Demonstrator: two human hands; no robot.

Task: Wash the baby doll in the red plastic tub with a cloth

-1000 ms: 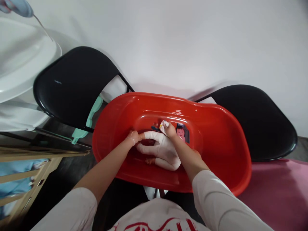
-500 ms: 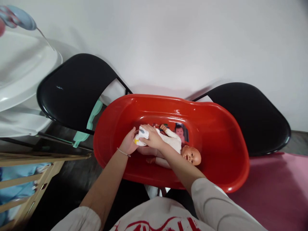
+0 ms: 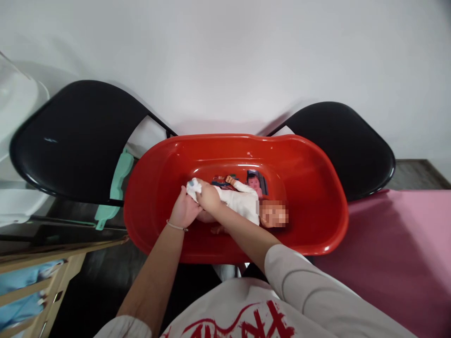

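Observation:
A red plastic baby tub [image 3: 317, 188] rests across two black chairs. Inside lies a baby doll [image 3: 243, 204] in white clothing, head to the right. My right hand [image 3: 208, 196] is closed on a small white cloth [image 3: 193, 188] with blue and yellow marks, pressed at the doll's leg end on the left. My left hand [image 3: 183, 212] sits right beside it, cupping the doll's lower part from below and touching the cloth. A thin bracelet circles my left wrist.
Black chair backs stand at the left [image 3: 77, 136] and right [image 3: 338, 141]. A mint green plastic piece [image 3: 116, 183] shows between the left chair and the tub. A white tub [image 3: 14, 117] sits far left, a wooden frame [image 3: 42, 263] lower left, a pink surface [image 3: 398, 253] to the right.
My right hand carried the cloth from the doll's upper body leftward to its legs. The doll's head came into view at the right. The camera view shifted to the right.

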